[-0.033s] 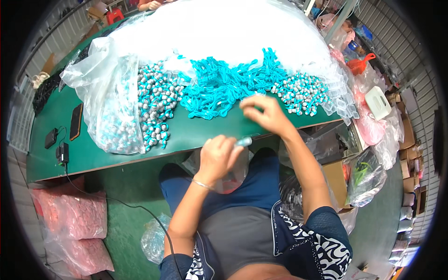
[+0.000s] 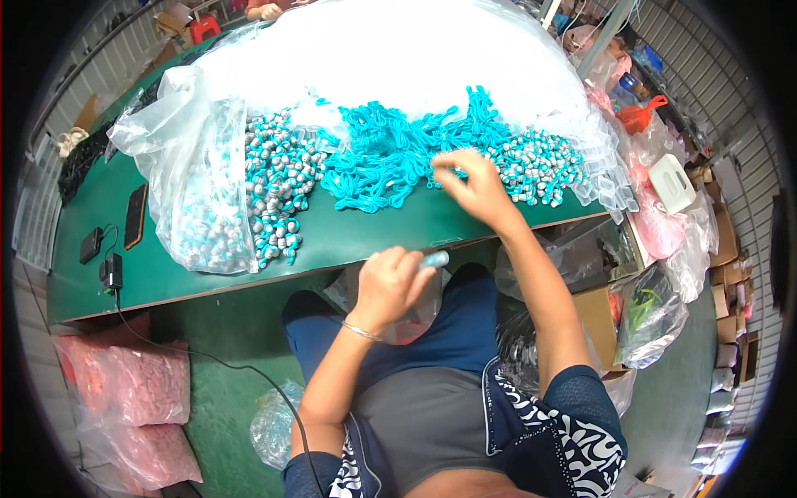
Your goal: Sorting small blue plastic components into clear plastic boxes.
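My left hand (image 2: 388,289), just in front of the table's near edge, is closed on a small light-blue piece (image 2: 436,259) that sticks out past the fingertips; its exact kind is unclear. My right hand (image 2: 475,189) hovers over the near edge of a heap of turquoise looped cords (image 2: 378,162). Its thumb and forefinger are bent and apart, with nothing visible between them. To the right of the cords lies a pile of small grey-and-turquoise beads (image 2: 544,166). Another bead pile (image 2: 278,178) spreads out at the left, beside a clear plastic bag (image 2: 195,183) of similar pieces.
Clear plastic boxes (image 2: 610,178) lie at the table's right end, under a bright white mass (image 2: 398,58) at the back. A phone (image 2: 135,216) and a black adapter (image 2: 110,272) with a cable sit at left. Pink-filled bags (image 2: 145,382) stand on the floor. Other people are at the far side.
My right hand has moved slightly up and away from me, toward the cord heap. The left hand has barely shifted, keeping the light-blue piece.
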Motion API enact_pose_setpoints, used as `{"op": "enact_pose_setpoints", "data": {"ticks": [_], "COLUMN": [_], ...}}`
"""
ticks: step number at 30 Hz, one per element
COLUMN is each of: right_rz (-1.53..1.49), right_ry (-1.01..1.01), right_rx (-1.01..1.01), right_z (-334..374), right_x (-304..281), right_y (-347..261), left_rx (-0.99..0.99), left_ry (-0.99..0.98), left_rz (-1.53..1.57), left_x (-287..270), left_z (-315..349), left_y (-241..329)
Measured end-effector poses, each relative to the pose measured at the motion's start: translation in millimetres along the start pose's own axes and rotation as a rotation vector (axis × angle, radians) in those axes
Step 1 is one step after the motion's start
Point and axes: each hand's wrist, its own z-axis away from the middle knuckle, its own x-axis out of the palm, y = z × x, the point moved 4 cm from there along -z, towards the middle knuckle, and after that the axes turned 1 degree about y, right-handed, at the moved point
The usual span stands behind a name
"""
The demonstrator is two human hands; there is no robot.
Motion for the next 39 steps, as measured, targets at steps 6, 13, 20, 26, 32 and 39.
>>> {"op": "enact_pose_setpoints", "data": {"ticks": [6,13,20,26,32,39], "right_rz": [0.594,0.725,0.087,0.003,0.234,0.239], "right_ry": [0.185,0.076,0.25,0.395,0.051,-0.076], "right_rx": [0.03,0.235,0.354,-0.021,-0.297,-0.216], "right_z": [-63,-93,-82,-26,60,79], "right_x": [33,61,38,0,18,27], "right_y": [52,72,75,-8,-53,-52], "left_rx": [-0.03,0.044,-0.238,-0.423,-0.336,-0.198], "left_ry": [-0.228,-0.078,0.214,0.239,0.258,0.198], "left_rz": [-0.031,0.046,-0.544,-0.751,-0.76,-0.604], "left_x": [58,33,-64,-95,-88,-78], "left_z": [35,25,9,20,10,0], "left_y": [-12,-5,-45,-74,-77,-74]}}
